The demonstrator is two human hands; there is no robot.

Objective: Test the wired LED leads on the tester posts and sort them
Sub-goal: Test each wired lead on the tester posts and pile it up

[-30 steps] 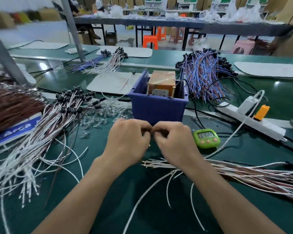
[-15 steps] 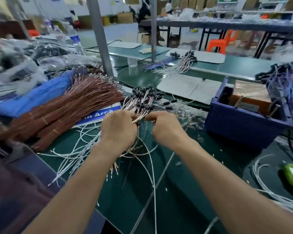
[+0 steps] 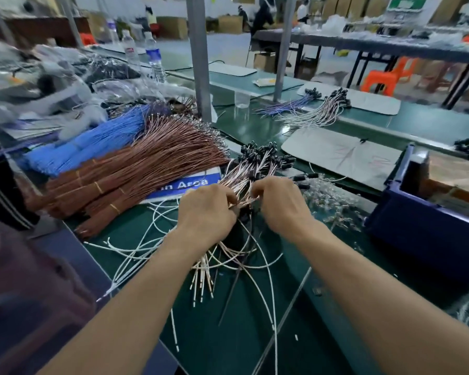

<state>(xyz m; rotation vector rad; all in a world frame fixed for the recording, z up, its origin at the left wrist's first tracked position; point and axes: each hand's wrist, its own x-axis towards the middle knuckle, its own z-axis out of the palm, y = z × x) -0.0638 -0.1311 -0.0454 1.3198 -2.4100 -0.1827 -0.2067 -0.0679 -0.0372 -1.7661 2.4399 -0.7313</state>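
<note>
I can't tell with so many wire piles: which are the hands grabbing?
The pale wires with black caps, held by left hand and right hand. The brown bundles and blue bundle lie untouched farther left.

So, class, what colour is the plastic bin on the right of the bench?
The bin is dark blue; the head view, the only one, shows it.

The left hand (image 3: 205, 209) and right hand (image 3: 279, 204) meet on the pile of wired LED leads (image 3: 255, 163) at the middle of the bench (image 3: 228, 334). The leads' free ends trail toward 6 o'clock. From the hands, tied wire bundles (image 3: 125, 180) lie at 9 to 10 o'clock, overlapping a printed card (image 3: 184, 185), with a further stack of bundles (image 3: 92, 147) behind them. Loose LEDs (image 3: 328, 201) lie at 3 o'clock, a bin (image 3: 417, 234) beyond them. A pad (image 3: 341, 155) lies at 1 o'clock and a post (image 3: 199, 58) stands at 12.
</note>
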